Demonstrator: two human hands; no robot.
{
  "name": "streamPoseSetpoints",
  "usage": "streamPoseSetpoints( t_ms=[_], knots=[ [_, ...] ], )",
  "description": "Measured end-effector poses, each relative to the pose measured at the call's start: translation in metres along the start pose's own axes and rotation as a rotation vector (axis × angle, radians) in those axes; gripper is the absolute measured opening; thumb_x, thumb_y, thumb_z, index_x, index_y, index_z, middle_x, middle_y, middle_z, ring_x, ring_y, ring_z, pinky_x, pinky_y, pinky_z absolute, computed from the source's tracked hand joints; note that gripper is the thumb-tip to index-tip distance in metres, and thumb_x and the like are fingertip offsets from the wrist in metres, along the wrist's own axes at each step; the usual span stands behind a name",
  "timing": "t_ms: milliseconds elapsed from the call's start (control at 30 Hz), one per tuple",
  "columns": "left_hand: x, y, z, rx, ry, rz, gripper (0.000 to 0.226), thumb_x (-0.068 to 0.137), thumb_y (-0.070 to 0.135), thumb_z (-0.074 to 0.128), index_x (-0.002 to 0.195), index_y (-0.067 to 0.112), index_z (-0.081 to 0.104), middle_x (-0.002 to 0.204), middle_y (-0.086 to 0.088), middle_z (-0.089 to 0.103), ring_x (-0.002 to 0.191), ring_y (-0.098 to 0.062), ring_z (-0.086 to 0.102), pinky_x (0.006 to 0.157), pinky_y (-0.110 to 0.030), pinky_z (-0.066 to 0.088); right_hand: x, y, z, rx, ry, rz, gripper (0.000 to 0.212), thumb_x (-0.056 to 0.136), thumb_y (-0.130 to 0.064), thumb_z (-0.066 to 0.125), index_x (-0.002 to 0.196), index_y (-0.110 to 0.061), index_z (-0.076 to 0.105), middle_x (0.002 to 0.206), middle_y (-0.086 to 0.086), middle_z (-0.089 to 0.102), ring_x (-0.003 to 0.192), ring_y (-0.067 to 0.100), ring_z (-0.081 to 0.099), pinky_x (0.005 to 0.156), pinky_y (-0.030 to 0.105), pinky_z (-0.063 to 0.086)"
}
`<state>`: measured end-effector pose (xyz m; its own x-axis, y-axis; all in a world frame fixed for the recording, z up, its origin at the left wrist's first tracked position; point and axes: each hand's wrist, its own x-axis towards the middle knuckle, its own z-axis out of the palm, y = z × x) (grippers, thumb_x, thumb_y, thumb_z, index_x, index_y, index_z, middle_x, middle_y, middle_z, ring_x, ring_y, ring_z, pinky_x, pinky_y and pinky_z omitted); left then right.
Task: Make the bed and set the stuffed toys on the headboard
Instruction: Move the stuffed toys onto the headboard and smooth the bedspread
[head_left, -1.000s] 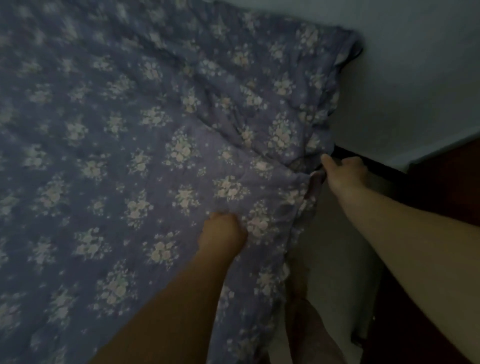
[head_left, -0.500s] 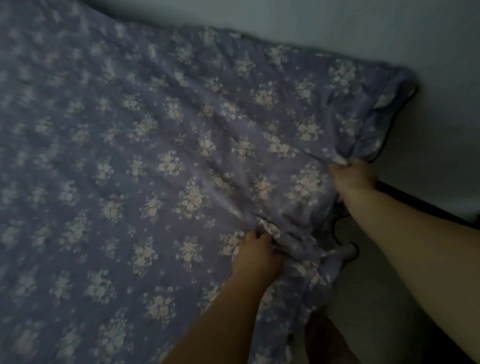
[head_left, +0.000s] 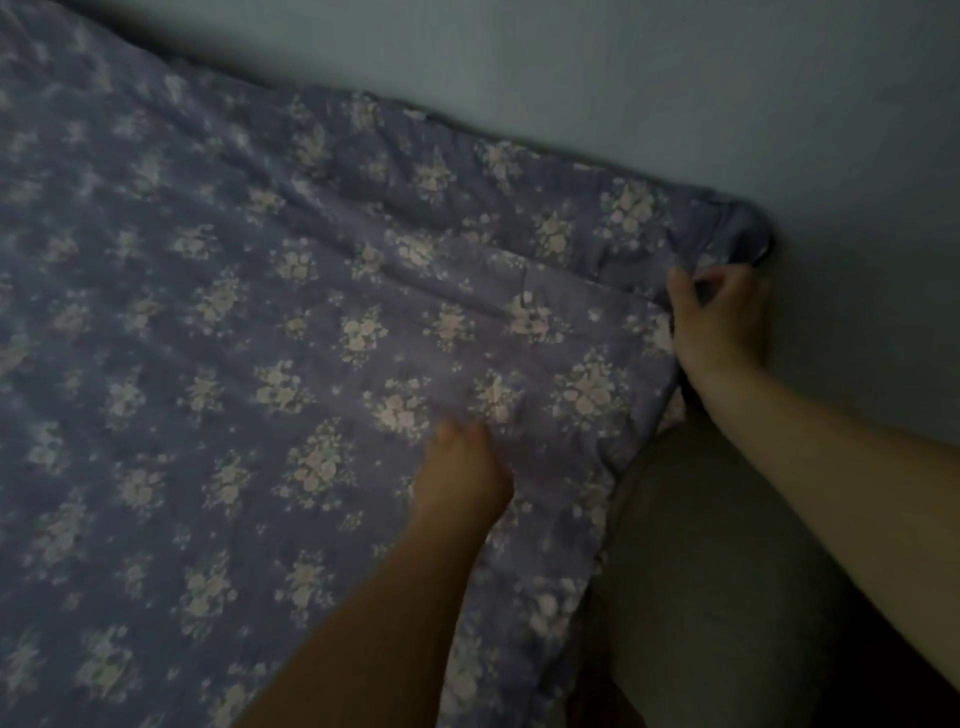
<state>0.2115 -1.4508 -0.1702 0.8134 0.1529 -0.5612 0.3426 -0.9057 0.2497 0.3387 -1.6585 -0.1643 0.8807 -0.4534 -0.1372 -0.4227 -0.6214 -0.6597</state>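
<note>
Sheet (head_left: 322, 332) looks light, limp — right hand (head_left: 719, 322) pinches its corner; left hand (head_left: 462, 470) grips bunched cloth.

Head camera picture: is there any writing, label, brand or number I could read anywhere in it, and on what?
None. The floral sheet bears only a blurred flower print, no letters. The wall is plain. Neither the left hand nor the right hand holds anything printed.

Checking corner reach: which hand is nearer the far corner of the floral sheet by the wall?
Right. The right hand grips the floral sheet just below its corner at the wall. The left hand sits further down the sheet, away from that corner.
</note>
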Motion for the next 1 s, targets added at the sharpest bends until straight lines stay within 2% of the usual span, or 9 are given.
streamPoseSetpoints(
  t_ms=[67, 167, 300, 400, 500, 667, 800, 900, 1000],
  knots=[
    [0.014, 0.017, -0.007, -0.098, 0.007, 0.044, 0.055, 0.088, 0.026, 0.056, 0.139, 0.023, 0.035, 0.144, -0.011, 0.027, 0.126, -0.035, 0.039, 0.104, -0.041, 0.037, 0.020, -0.013, 0.002, -0.125, -0.030, -0.130, 0.037, 0.093, -0.032, 0.052, 0.120, -0.008, 0.053, 0.131, 0.018, 0.046, 0.116, 0.036, 0.049, 0.098, 0.045, 0.042],
    [0.034, 0.038, -0.002, -0.105, -0.188, 0.043, 0.069, 0.085, 0.038, 0.060, 0.143, 0.041, 0.023, 0.155, -0.011, 0.006, 0.138, -0.041, 0.022, 0.112, -0.051, 0.029, 0.051, -0.022, 0.014, -0.318, -0.100, -0.286, 0.037, 0.093, -0.025, 0.052, 0.123, -0.003, 0.051, 0.134, 0.022, 0.046, 0.123, 0.038, 0.044, 0.102, 0.048, 0.038],
    [0.041, 0.038, 0.013, 0.026, -0.306, 0.052, 0.073, 0.084, 0.052, 0.057, 0.143, 0.049, 0.015, 0.157, -0.014, -0.011, 0.141, -0.047, -0.004, 0.114, -0.060, 0.017, 0.069, -0.029, 0.026, -0.472, -0.282, -0.171, 0.077, 0.084, -0.036, 0.068, 0.140, -0.001, 0.029, 0.142, 0.024, 0.039, 0.128, 0.039, 0.042, 0.099, 0.048, 0.039],
    [0.052, 0.037, 0.008, 0.102, -0.377, 0.073, 0.081, 0.080, 0.051, 0.061, 0.145, 0.045, 0.014, 0.155, -0.022, -0.007, 0.142, -0.048, -0.002, 0.114, -0.058, 0.017, 0.082, -0.032, 0.032, -0.668, -0.246, -0.319, 0.041, 0.089, -0.033, 0.061, 0.122, -0.009, 0.056, 0.124, 0.021, 0.057, 0.116, 0.038, 0.054, 0.096, 0.046, 0.043],
    [0.057, 0.039, -0.003, 0.104, -0.430, 0.100, 0.080, 0.080, 0.048, 0.065, 0.146, 0.040, 0.021, 0.154, -0.022, -0.002, 0.140, -0.048, 0.009, 0.117, -0.052, 0.018, 0.082, -0.045, 0.025, -0.578, -0.156, -0.350, 0.022, 0.092, -0.028, 0.052, 0.104, -0.015, 0.064, 0.111, 0.020, 0.064, 0.105, 0.039, 0.059, 0.097, 0.045, 0.040],
    [0.056, 0.040, -0.007, 0.130, -0.450, 0.099, 0.085, 0.076, 0.050, 0.068, 0.145, 0.042, 0.019, 0.153, -0.021, -0.003, 0.140, -0.049, 0.010, 0.116, -0.050, 0.020, 0.079, -0.077, -0.008, -0.167, 0.122, -0.138, 0.028, 0.093, -0.031, 0.042, 0.115, -0.018, 0.055, 0.119, 0.018, 0.059, 0.108, 0.039, 0.056, 0.092, 0.046, 0.040],
    [0.056, 0.040, -0.008, 0.111, -0.465, 0.093, 0.087, 0.075, 0.050, 0.069, 0.145, 0.043, 0.017, 0.152, -0.022, -0.002, 0.138, -0.052, 0.010, 0.114, -0.053, 0.024, 0.090, -0.082, -0.004, 0.199, 0.286, -0.143, 0.020, 0.079, -0.048, 0.029, 0.091, -0.036, 0.041, 0.092, 0.007, 0.065, 0.083, 0.036, 0.065, 0.079, 0.055, 0.050],
    [0.052, 0.041, -0.010, 0.100, -0.467, 0.087, 0.091, 0.074, 0.051, 0.070, 0.145, 0.044, 0.014, 0.153, -0.020, -0.008, 0.137, -0.056, 0.003, 0.112, -0.059, 0.024, 0.076, -0.071, 0.003, 0.261, 0.233, -0.159, 0.019, 0.091, -0.024, 0.037, 0.106, -0.016, 0.046, 0.099, 0.015, 0.061, 0.090, 0.034, 0.063, 0.081, 0.049, 0.048],
    [0.047, 0.043, -0.011, 0.116, -0.465, 0.093, 0.094, 0.075, 0.054, 0.068, 0.147, 0.043, 0.009, 0.154, -0.022, -0.011, 0.136, -0.058, -0.002, 0.112, -0.061, 0.020, 0.065, -0.047, 0.024, -0.112, -0.038, -0.049, 0.035, 0.093, -0.014, 0.042, 0.128, -0.010, 0.039, 0.128, 0.023, 0.052, 0.114, 0.039, 0.051, 0.092, 0.044, 0.043]
  ],
)
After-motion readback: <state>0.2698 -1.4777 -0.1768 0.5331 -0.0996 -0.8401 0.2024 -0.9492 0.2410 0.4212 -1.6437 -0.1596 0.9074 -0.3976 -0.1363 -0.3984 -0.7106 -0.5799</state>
